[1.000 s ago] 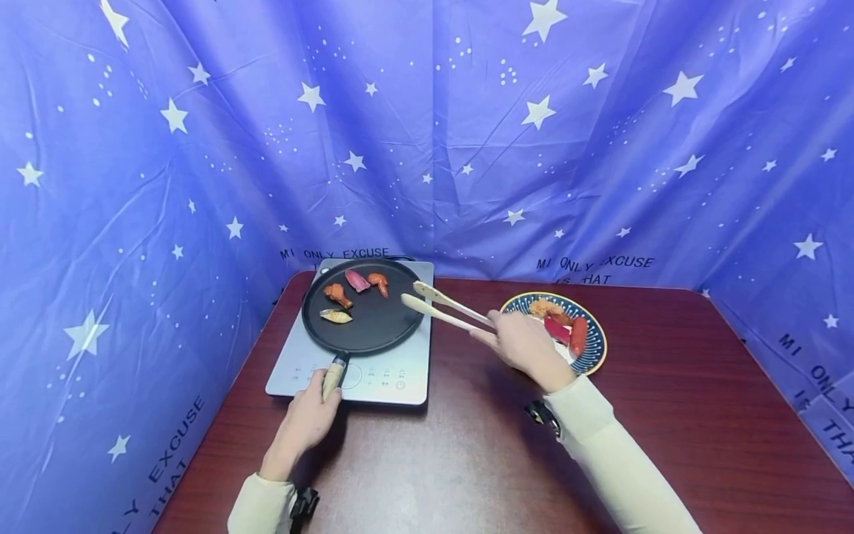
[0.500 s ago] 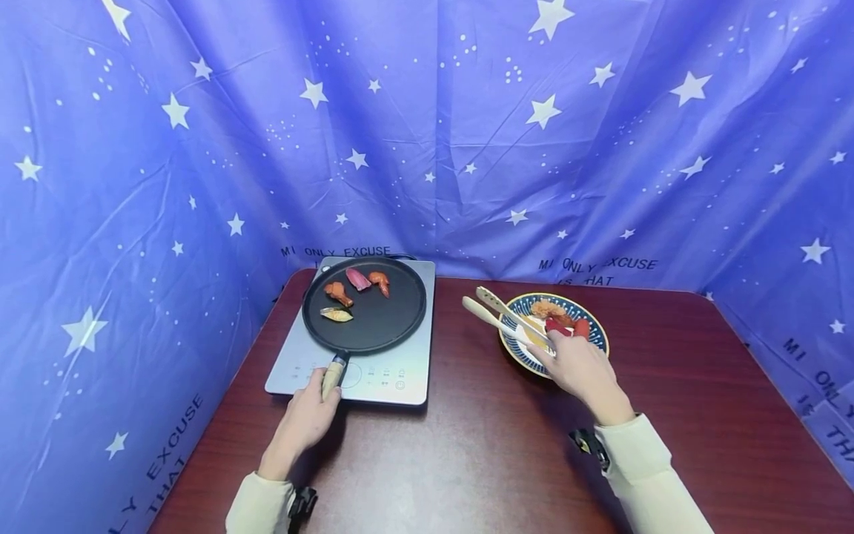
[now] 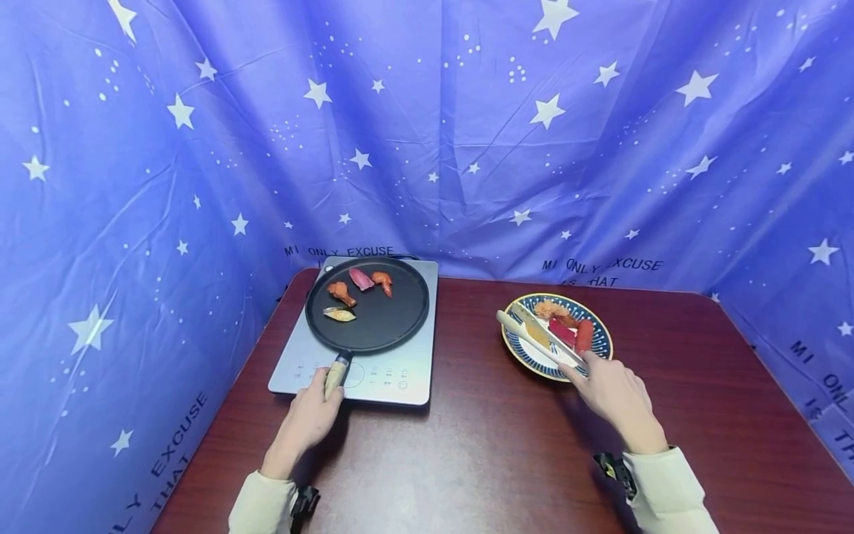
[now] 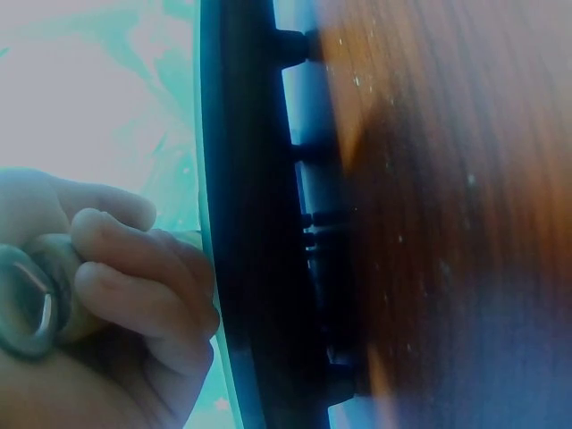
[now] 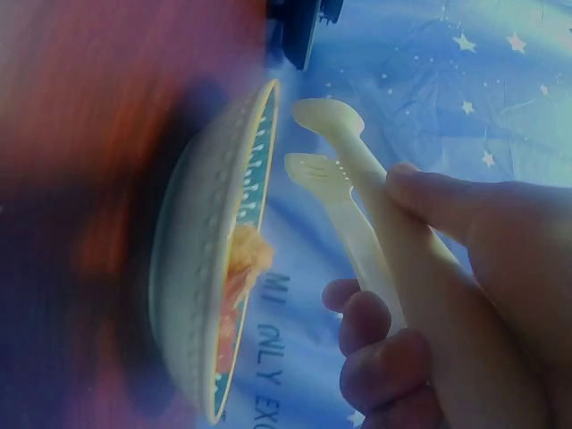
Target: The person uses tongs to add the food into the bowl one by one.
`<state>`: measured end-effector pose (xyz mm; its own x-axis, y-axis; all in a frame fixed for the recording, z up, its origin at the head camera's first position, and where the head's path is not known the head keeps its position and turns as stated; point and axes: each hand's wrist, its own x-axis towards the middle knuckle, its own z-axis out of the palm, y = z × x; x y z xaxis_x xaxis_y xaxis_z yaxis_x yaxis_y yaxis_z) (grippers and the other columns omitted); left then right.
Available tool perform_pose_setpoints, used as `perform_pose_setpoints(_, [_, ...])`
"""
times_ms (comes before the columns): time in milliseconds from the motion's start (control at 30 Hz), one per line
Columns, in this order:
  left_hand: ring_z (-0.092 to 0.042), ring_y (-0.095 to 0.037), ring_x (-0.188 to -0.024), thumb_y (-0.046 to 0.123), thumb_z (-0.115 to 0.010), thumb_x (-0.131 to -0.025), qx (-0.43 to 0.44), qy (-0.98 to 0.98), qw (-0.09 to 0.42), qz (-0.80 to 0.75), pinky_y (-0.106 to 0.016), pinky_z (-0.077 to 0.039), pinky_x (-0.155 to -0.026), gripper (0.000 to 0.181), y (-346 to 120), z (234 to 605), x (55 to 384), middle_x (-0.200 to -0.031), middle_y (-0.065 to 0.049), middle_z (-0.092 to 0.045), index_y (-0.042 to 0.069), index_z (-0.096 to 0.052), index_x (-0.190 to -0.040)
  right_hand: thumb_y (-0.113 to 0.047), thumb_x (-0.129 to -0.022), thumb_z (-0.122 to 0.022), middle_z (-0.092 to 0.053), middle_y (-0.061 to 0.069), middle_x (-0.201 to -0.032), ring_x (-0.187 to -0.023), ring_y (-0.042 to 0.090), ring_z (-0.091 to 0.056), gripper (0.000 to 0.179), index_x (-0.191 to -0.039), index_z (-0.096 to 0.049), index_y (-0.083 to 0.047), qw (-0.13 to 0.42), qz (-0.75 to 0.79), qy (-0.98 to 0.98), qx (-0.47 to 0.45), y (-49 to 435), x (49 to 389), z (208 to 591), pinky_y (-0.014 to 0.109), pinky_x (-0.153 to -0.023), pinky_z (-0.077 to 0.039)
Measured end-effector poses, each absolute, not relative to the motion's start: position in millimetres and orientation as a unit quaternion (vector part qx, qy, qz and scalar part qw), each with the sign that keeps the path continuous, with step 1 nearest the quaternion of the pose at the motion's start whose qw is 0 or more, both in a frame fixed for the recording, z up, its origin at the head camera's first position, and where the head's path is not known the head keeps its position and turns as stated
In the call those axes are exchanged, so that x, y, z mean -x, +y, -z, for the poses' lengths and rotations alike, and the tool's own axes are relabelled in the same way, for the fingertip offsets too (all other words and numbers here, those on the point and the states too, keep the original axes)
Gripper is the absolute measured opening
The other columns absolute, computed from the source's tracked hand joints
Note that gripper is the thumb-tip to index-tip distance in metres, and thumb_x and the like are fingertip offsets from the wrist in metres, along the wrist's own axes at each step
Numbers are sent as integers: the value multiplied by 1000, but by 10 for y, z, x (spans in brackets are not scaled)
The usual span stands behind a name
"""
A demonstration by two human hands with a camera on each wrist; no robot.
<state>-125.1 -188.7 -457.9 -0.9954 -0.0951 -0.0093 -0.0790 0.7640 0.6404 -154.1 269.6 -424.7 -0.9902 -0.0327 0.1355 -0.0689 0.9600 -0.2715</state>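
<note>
My left hand [image 3: 310, 415] grips the pale handle [image 3: 336, 377] of a flat black frying pan [image 3: 383, 319] on an induction cooktop. In the pan lie a drumstick [image 3: 341, 294], a pink slice [image 3: 362, 279], an orange-brown wing-like piece [image 3: 383, 282] and a yellowish, shell-shaped piece [image 3: 339, 314]. My right hand [image 3: 617, 397] holds cream tongs [image 5: 416, 259] over a patterned plate [image 3: 603, 330]. Their tips are apart, nothing between them, and clear of the rim in the right wrist view. The plate bears a sausage [image 3: 584, 335], a red slice [image 3: 562, 331] and breaded food [image 3: 550, 308].
The silver cooktop [image 3: 400, 386] stands on the left of a dark red wooden table [image 3: 467, 460], the plate on its right. Blue star-printed curtain [image 3: 427, 148] encloses the back and both sides. A dark cable runs behind the cooktop.
My right hand has carried the tongs from beside the pan rightward and back toward me, so they now lie over the plate. The left hand and pan have stayed put.
</note>
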Motion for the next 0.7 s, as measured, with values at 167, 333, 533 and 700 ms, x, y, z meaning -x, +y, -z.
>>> perform_pose_setpoints(167, [-49, -22, -58, 24, -51, -92, -47, -940, 11, 339, -36, -38, -51, 39, -1888, 4576, 1250, -66, -7, -51, 9, -47, -128, -53, -90, -54, -58, 21, -69, -60, 39, -58, 48, -77, -55, -7, 73, -142, -987, -17, 2748, 1478, 4307, 48, -45, -38])
perform_pose_setpoints(333, [-49, -22, -58, 24, -51, -91, -48, -940, 9, 338, -35, -38, -50, 40, -1886, 4579, 1254, -66, -7, -50, 10, -46, -128, -47, -95, -49, -53, 16, -60, -53, 38, -54, 46, -69, -47, -9, 94, -144, -985, -20, 2798, 1419, 4343, 46, -42, -35])
perform_pose_setpoints(533, [-49, -22, -58, 25, -51, -91, -50, -940, 11, 338, -35, -38, -50, 41, -1885, 4589, 1264, -66, -7, -50, 10, -46, -129, -44, -97, -46, -50, 12, -58, -50, 34, -51, 44, -73, -48, -7, 77, -145, -986, -8, 2855, 1408, 4322, 45, -43, -34])
perform_pose_setpoints(700, [-49, -22, -58, 24, -51, -91, -48, -940, 8, 337, -35, -38, -50, 40, -1883, 4593, 1260, -67, -8, -51, 10, -46, -128, -46, -96, -46, -51, 13, -60, -51, 33, -51, 46, -72, -49, -6, 59, -141, -988, 14, 2890, 1401, 4337, 45, -44, -35])
